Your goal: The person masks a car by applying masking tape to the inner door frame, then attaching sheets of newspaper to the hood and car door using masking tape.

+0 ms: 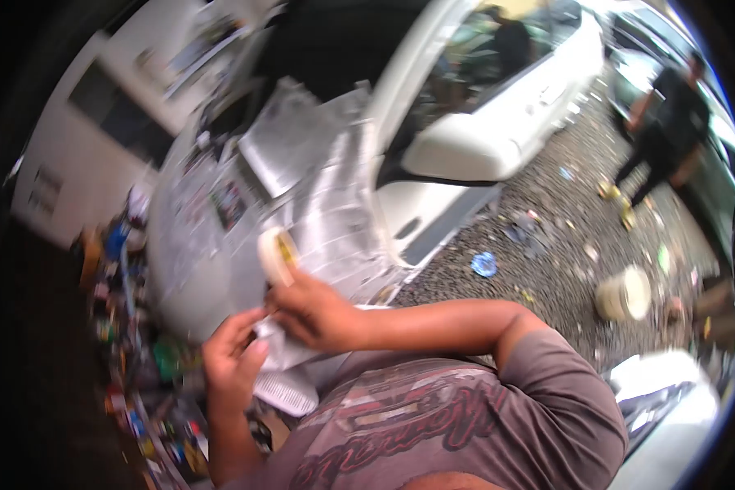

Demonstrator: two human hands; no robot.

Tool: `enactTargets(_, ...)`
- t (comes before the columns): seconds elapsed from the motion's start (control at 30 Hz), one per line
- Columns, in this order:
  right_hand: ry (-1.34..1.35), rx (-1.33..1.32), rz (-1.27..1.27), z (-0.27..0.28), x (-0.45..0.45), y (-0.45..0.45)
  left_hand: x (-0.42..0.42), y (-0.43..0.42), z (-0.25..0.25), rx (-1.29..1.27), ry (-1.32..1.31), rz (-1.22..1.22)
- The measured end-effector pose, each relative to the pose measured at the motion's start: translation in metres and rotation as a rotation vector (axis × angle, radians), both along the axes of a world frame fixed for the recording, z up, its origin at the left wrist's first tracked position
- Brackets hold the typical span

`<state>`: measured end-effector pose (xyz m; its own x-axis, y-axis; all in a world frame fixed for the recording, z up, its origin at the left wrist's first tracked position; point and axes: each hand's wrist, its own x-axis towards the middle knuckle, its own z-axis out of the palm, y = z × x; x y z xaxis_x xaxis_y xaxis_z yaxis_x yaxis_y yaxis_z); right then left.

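Observation:
My right hand is closed around a roll of masking tape, pale with a yellow patch inside the ring. Its fingertips meet those of my left hand, whose fingers are bent in a pinch; what lies between them is too small and blurred to make out. Just below both hands shows some white sheet material; I cannot tell whether the left thumb touches it. Beyond them is the front of a white car, partly covered with greyish sheets.
A person in dark clothes stands on the gravel at the right. A white bucket and a crumpled blue item lie nearby. The car's side mirror juts out. Cluttered items fill the left side.

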<state>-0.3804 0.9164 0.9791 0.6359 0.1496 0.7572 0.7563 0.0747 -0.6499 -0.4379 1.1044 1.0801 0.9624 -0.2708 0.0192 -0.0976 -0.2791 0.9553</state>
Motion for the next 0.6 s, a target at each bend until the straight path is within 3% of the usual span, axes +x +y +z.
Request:
enactTargets(0.1, -0.032, 0.062, -0.037, 0.005, 0.000, -0.007, 0.022, 0.007, -0.009, -0.157, 0.017, -0.005)
enactTargets(0.27, -0.043, 0.095, -0.154, 0.011, 0.008, -0.026, 0.066, 0.039, -0.013, -0.105, -0.022, -0.027)
enactTargets(0.33, -0.023, 0.137, -0.172, 0.011, 0.007, -0.043, 0.095, 0.054, -0.004, -0.103, -0.170, 0.074)
enactTargets(0.4, -0.030, 0.103, -0.344, 0.008, 0.006, -0.066, 0.132, 0.070, 0.009, -0.074, -0.325, 0.189)
enactTargets(0.47, 0.167, 0.171, -0.455, 0.011, -0.005, -0.094, 0.177, 0.103, 0.033, -0.231, -0.284, 0.194)
enactTargets(0.5, 0.262, 0.244, -0.482, 0.010, -0.008, -0.107, 0.207, 0.128, 0.048, -0.181, -0.308, 0.297)
enactTargets(0.53, 0.347, 0.375, -0.449, 0.012, -0.013, -0.120, 0.293, 0.228, 0.052, 0.060, -0.504, 0.210)
enactTargets(0.57, 0.282, 0.362, -0.554, 0.001, -0.012, -0.136, 0.342, 0.282, 0.085, 0.368, -0.666, 0.201)
enactTargets(0.6, 0.363, 0.413, -0.608, 0.002, -0.023, -0.150, 0.356, 0.298, 0.109, 0.467, -0.745, 0.290)
